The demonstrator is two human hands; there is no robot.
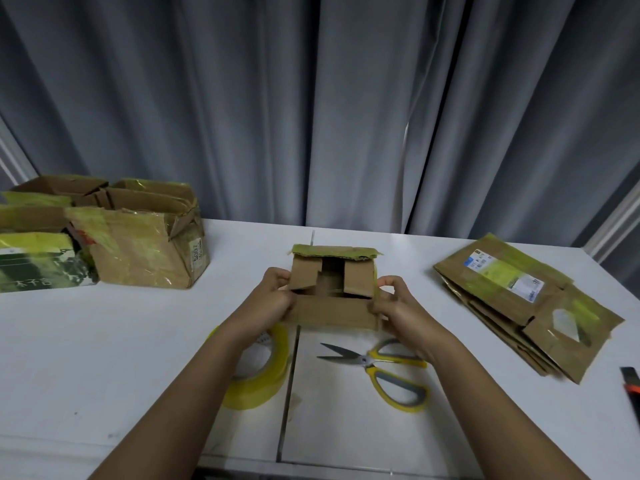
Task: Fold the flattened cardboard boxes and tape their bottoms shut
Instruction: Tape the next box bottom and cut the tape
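Both forearms reach up from the bottom edge, passing over a yellowish tape roll (258, 370) and open yellow-handled scissors (384, 370) on the white table (104, 341). At centre frame the left hand (275, 299) and right hand (393, 301) hold a small cardboard box (332, 289), fingers curled around its two sides, its flaps partly folded. Assembled boxes (138, 244) stand at left, and a flattened stack (523, 306) lies at right.
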